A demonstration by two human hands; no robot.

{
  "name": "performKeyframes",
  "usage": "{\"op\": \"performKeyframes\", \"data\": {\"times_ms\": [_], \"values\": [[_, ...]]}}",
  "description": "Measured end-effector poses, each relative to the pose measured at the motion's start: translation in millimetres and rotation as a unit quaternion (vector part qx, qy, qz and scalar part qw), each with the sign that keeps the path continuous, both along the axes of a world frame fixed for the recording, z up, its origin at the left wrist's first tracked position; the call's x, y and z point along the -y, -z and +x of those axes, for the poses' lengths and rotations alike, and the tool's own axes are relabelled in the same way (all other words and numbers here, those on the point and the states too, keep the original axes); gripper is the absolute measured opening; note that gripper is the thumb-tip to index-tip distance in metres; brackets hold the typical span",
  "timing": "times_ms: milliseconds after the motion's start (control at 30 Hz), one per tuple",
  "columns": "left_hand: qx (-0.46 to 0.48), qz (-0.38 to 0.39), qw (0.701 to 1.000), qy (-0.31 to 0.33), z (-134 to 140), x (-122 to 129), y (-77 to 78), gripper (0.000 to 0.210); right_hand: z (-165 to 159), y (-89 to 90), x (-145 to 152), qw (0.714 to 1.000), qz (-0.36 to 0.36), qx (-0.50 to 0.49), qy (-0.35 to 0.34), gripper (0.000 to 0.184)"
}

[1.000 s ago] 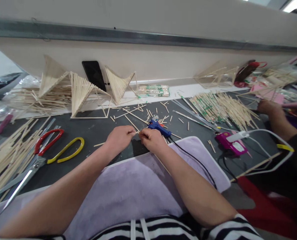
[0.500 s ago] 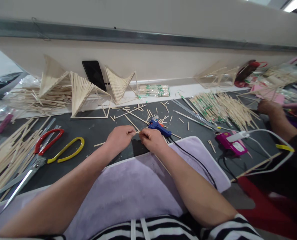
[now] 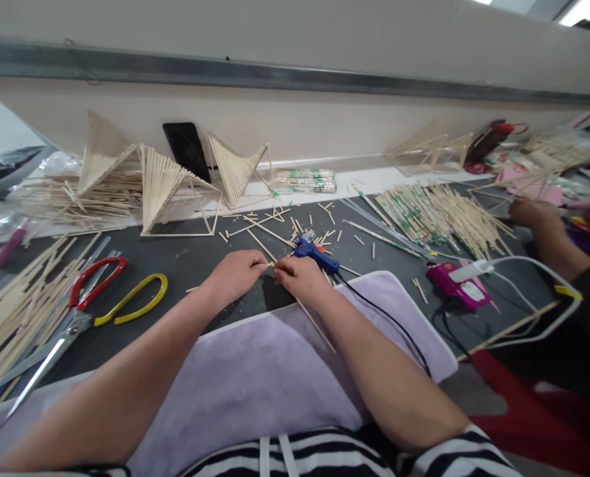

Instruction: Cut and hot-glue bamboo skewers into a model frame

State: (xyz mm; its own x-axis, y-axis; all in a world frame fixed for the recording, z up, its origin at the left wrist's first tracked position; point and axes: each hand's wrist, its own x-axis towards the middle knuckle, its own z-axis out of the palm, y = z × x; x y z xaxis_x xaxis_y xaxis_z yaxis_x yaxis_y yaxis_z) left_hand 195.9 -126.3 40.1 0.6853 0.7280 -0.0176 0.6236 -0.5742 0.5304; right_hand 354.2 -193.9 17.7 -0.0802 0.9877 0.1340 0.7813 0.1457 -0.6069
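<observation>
My left hand point(image 3: 238, 273) is closed in a pinch, its fingertips meeting those of my right hand. Between them a small pale piece of wooden stick shows; its full length is hidden. My right hand point(image 3: 299, 275) is also pinched, with a thin wooden stick point(image 3: 317, 326) running from beneath it toward my forearm, over the lilac cloth. Just beyond the right hand lies a blue glue gun point(image 3: 317, 253), its black cord trailing to the right. Another wooden stick point(image 3: 261, 244) lies on the dark mat, one end near my fingertips.
Large scissors point(image 3: 81, 322) and long sticks point(image 3: 21, 298) lie at left. Stick frames point(image 3: 163, 185) and a phone point(image 3: 188, 151) stand along the wall. Bundled sticks point(image 3: 418, 215) and a magenta power adapter point(image 3: 456, 286) are at right, near another person's hand point(image 3: 528, 212).
The stick beneath my right hand has swung away from the forearm and shows more of its length. Both hands stay together, the right shifted slightly left.
</observation>
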Motion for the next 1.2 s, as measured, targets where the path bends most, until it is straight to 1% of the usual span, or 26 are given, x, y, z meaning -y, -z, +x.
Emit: {"op": "performKeyframes", "data": {"times_ms": [167, 300, 400, 567, 667, 833, 933, 1033, 1067, 1100, 1200], "values": [[-0.018, -0.050, 0.998, 0.013, -2.9, -2.1, -4.4, 0.023, 0.8, -4.3, 0.8, 0.999, -0.022, 0.024, -0.007, 0.026], [-0.027, -0.058, 0.998, -0.001, -6.1, -3.2, -8.3, 0.025, 1.8, -7.2, 2.4, 0.999, -0.023, 0.038, -0.002, 0.027], [-0.038, -0.050, 0.998, -0.015, -8.2, -6.7, -8.0, 0.026, 2.3, -7.8, 3.1, 0.998, -0.022, 0.053, 0.007, 0.028], [-0.071, -0.017, 0.997, 0.019, -9.7, -16.5, -2.7, 0.026, 2.2, -5.6, 2.4, 0.997, -0.031, 0.067, 0.004, 0.024], [-0.083, -0.018, 0.996, 0.025, -9.4, -19.0, -0.4, 0.029, 1.6, -3.6, 1.9, 0.996, -0.033, 0.079, -0.001, 0.023], [-0.103, -0.019, 0.994, 0.029, -10.0, -20.6, -0.7, 0.031, 1.6, -2.2, 2.0, 0.996, -0.031, 0.087, 0.001, 0.023], [-0.110, 0.000, 0.993, 0.034, -12.8, -24.5, 1.4, 0.031, 2.8, -3.2, 3.3, 0.995, -0.030, 0.099, 0.008, 0.023], [-0.112, 0.036, 0.992, 0.044, -18.1, -28.6, 5.3, 0.029, 3.9, -4.5, 5.2, 0.993, -0.041, 0.111, 0.013, 0.023], [-0.126, 0.055, 0.990, 0.035, -20.2, -29.5, 6.1, 0.028, 4.1, -4.8, 5.6, 0.992, -0.045, 0.115, 0.014, 0.023], [-0.149, 0.079, 0.986, 0.013, -22.5, -30.2, 6.3, 0.027, 4.3, -5.0, 5.8, 0.992, -0.049, 0.119, 0.015, 0.023], [-0.228, 0.143, 0.960, -0.072, -28.6, -30.1, 1.8, 0.024, 5.1, -5.1, 5.9, 0.990, -0.056, 0.125, 0.016, 0.024]]}}
